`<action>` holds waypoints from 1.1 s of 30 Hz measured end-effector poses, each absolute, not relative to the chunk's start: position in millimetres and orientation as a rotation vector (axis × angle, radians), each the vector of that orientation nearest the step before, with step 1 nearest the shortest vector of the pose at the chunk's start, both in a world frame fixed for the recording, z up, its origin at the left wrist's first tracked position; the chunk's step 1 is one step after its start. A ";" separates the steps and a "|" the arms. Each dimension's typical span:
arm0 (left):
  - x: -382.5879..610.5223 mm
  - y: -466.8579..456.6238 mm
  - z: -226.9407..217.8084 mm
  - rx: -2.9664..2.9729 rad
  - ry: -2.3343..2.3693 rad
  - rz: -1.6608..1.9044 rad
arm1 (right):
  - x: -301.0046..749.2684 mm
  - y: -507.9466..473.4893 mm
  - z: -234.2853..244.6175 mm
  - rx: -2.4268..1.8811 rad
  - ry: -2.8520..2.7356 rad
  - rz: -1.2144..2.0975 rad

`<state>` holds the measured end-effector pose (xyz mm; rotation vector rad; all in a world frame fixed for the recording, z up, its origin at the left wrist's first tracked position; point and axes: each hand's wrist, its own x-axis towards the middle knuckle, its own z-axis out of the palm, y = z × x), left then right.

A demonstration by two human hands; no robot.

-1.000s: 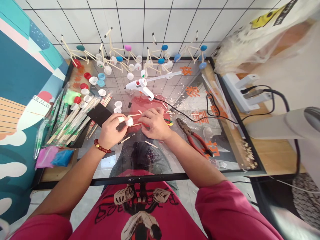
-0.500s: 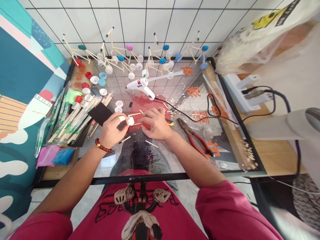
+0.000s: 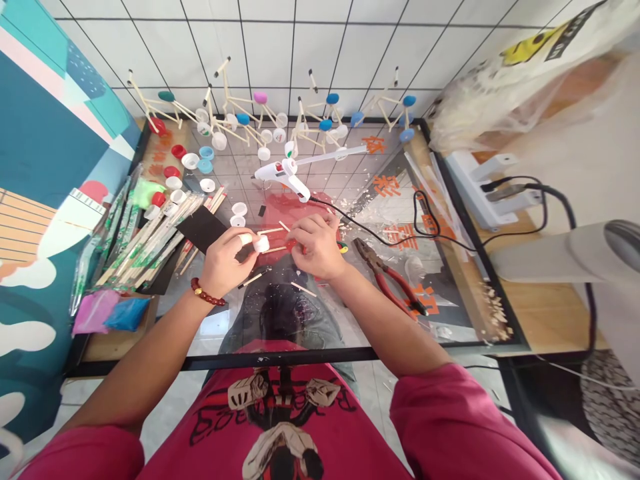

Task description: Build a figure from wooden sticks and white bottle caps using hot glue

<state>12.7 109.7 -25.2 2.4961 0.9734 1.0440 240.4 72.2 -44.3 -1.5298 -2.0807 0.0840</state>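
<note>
The left hand (image 3: 225, 262) pinches a white bottle cap (image 3: 261, 244) near the middle of the glass tabletop (image 3: 280, 355). Its fingers (image 3: 235, 235) are closed around the cap from the left, and one fingertip carries a white wrap or cap, too small to tell which. Two thin wooden sticks (image 3: 273, 231) run rightward from beside the cap, their long axes lying nearly level across the view. The left hand is the nearer to the cap, and the right hand (image 3: 317, 247) is the nearer to the sticks' far ends. The right hand's fingers (image 3: 303, 230) curl together just past those ends, above a red sheet (image 3: 280, 213); whether they are clamped on a stick, I cannot tell.

A white glue gun (image 3: 285, 172) lies beyond the hands, its black cord (image 3: 380, 231) trailing right. Red-handled pliers (image 3: 387, 283) lie right of the right hand, and a black foam sheet (image 3: 201, 229) lies left of the left hand. Bagged chopsticks (image 3: 143, 243) and loose caps (image 3: 239, 209) sit further left, while stick-and-cap models (image 3: 225, 83) stand along the far edge.
</note>
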 end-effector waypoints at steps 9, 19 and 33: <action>11.8 110.8 -27.8 2.507 0.928 1.092 | 239.3 70.1 -39.6 -1.524 -2.042 0.112; 12.5 111.3 -27.0 2.507 0.908 1.091 | 239.1 68.9 -39.9 -1.524 -2.114 0.162; 10.5 110.6 -28.7 2.478 0.940 1.049 | 239.7 68.3 -43.6 -1.341 -2.207 0.112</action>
